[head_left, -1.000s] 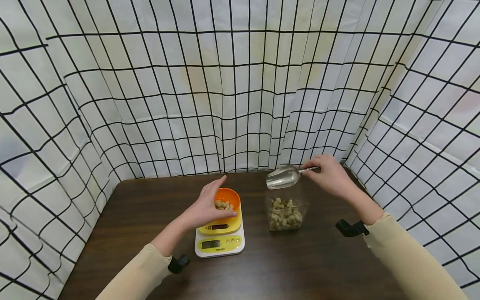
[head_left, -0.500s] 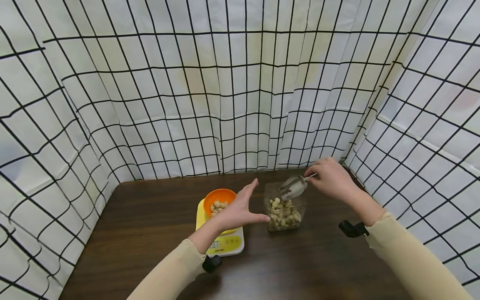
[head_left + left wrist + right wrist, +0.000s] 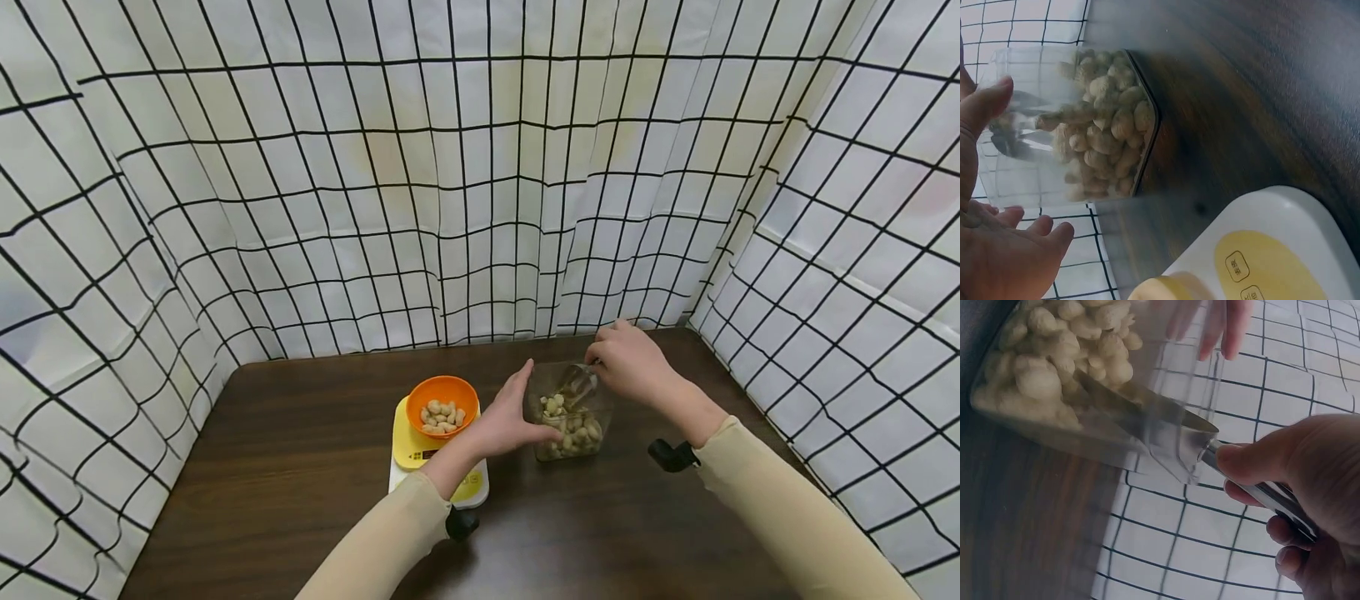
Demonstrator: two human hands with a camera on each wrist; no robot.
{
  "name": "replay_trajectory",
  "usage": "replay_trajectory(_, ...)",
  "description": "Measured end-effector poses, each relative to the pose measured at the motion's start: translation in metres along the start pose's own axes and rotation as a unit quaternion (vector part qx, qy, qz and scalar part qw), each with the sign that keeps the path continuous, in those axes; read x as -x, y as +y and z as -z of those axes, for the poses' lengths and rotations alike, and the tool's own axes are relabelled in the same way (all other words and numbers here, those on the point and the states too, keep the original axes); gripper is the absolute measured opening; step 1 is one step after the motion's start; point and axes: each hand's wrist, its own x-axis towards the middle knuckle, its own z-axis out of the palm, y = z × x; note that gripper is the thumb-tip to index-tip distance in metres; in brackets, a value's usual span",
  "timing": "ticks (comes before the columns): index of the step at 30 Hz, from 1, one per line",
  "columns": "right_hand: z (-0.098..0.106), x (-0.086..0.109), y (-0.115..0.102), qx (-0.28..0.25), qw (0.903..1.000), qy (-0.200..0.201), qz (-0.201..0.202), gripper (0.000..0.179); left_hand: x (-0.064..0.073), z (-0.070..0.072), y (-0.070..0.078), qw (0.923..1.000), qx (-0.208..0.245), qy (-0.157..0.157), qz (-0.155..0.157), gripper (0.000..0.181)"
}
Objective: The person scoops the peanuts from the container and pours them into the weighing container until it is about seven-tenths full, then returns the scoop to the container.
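My right hand [image 3: 633, 360] grips the handle of a metal scoop [image 3: 1266, 494]. In the right wrist view, the scoop's bowl tilts down inside a clear plastic container [image 3: 570, 450], its tip among the peanuts [image 3: 1107, 125]. Beside the container's left side is my left hand [image 3: 510, 421], thumb and fingers spread apart around the near and far corners. Whether it presses on the wall, I cannot tell. An orange bowl [image 3: 467, 390] with several unshelled peanuts sits on a yellow and white kitchen scale [image 3: 405, 442], partly hidden behind my left forearm.
Everything stands on a dark wooden table [image 3: 300, 467]. A white curtain with a black grid [image 3: 480, 208] closes off the back and both sides. The scale stands just left of the container.
My left hand has moved right, from beside the orange bowl to the container. The scoop in my right hand has gone from above the container down into the peanuts.
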Motion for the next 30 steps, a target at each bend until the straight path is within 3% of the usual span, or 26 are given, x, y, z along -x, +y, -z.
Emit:
replay_trajectory(5,-0.005,-0.003,0.005,-0.066,0.9960,-0.059,-0.015,0.010,-0.005,0.003,-0.003,0.9995,-0.024,0.019,-0.011,0.111)
replay_trajectory(12,0.000,-0.002,0.021,-0.165,0.9774,-0.129,-0.029,0.008,-0.005,0.002,-0.002,0.9993,-0.031,0.017,-0.007,0.111)
replay_trajectory(16,-0.003,-0.001,0.017,-0.131,0.9826,-0.131,-0.013,0.010,-0.005,0.000,-0.001,0.9994,-0.029,0.015,-0.006,0.111)
replay_trajectory(19,-0.004,-0.003,0.009,-0.061,0.9928,-0.100,0.023,0.010,-0.005,0.001,0.000,0.9995,-0.027,0.015,-0.007,0.111)
replay_trajectory(23,-0.007,-0.005,0.003,-0.006,0.9961,-0.067,0.057,0.010,-0.004,0.002,0.001,0.9996,-0.022,0.016,-0.010,0.109)
replay_trajectory(30,-0.016,0.000,0.010,-0.059,0.9950,-0.071,0.039,0.010,-0.005,0.001,-0.001,0.9996,-0.019,0.014,-0.014,0.109)
